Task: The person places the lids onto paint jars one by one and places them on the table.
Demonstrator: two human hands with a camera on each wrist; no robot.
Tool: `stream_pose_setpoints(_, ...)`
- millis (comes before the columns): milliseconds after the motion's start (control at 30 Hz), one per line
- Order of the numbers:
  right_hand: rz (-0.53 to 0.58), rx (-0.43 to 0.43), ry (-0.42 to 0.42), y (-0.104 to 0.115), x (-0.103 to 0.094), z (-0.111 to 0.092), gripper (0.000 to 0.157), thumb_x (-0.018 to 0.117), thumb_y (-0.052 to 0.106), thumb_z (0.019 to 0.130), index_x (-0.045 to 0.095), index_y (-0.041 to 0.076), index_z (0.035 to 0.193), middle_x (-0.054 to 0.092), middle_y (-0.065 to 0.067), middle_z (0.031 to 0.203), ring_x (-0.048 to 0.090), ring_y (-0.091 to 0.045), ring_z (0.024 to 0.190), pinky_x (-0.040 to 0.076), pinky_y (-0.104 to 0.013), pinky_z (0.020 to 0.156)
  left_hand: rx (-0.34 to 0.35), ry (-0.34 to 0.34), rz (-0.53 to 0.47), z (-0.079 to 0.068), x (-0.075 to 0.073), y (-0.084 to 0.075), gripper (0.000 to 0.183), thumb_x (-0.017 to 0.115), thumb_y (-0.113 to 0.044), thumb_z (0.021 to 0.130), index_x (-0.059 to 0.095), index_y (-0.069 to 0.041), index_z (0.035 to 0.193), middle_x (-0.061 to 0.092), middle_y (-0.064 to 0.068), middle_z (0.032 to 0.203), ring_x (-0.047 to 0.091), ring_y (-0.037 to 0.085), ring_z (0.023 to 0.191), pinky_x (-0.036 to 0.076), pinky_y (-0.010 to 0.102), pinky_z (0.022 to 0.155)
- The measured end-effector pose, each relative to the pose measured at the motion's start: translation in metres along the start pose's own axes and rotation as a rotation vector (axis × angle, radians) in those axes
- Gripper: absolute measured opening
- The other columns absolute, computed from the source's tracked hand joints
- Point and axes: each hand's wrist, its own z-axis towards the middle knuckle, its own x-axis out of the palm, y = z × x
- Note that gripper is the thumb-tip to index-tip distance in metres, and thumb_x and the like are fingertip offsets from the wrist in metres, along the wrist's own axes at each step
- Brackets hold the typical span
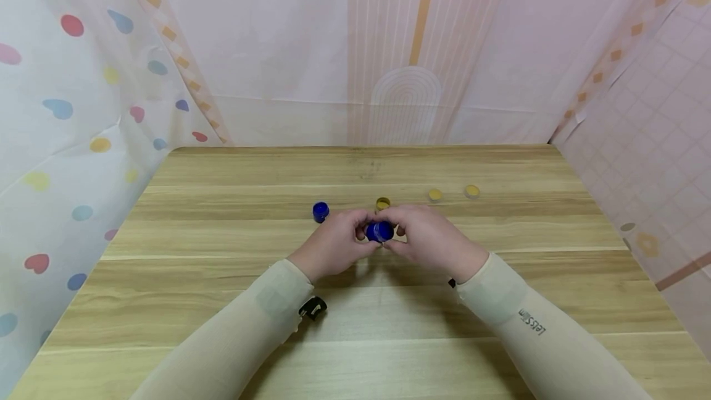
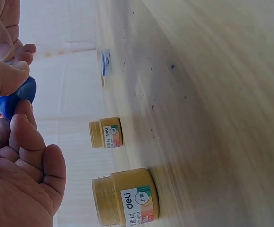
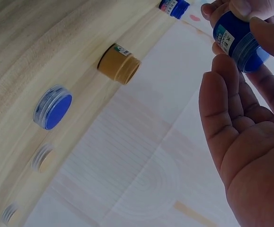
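Observation:
A small jar of blue paint (image 1: 380, 231) is held up between both hands, tilted on its side above the table. My left hand (image 1: 339, 242) pinches its left end with thumb and fingers. My right hand (image 1: 430, 236) grips the other end, where a clear rim (image 3: 248, 52) shows around blue. Whether a lid sits on that end, I cannot tell. Just behind the hands stands an uncapped jar of ochre paint (image 1: 383, 204). A second ochre jar (image 2: 132, 198) shows in the left wrist view.
Left of the hands stands another blue jar (image 1: 320, 212), uncapped. Two ochre lids (image 1: 435, 194) lie at the back right of the wooden table (image 1: 222, 233). A clear-sided blue lid (image 3: 54, 108) lies near them in the right wrist view. Printed cloth (image 1: 289, 48) hangs behind.

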Motion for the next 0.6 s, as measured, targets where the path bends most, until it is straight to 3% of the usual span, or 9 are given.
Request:
stream_pose_setpoints(300,0.068,0.096,0.039,0.0017,-0.0006,0.0006,0.031,0.083,0.018,0.092,0.072,0.007,0.119,0.074,0.001,0.095,0.061,-0.007,0.074,0.052,-0.023,0.066,-0.01,0.016,0.003,-0.0005,0.0007,-0.0012,0.024,0.079,-0.016,0.094,0.07,-0.012,0.117,0.066,-0.002,0.092,0.058,0.012,0.08,0.052,0.028,0.072)
stream_pose_setpoints(600,0.054,0.06,0.026,0.0014,-0.0016,-0.0011,0.046,0.084,0.012,0.09,0.069,0.01,0.133,0.075,-0.004,0.122,0.071,-0.02,0.099,0.059,-0.033,0.086,-0.003,0.004,0.013,-0.0002,0.0005,-0.0003,0.022,0.08,-0.017,0.094,0.069,-0.012,0.112,0.064,-0.002,0.088,0.057,0.013,0.078,0.05,0.028,0.072)
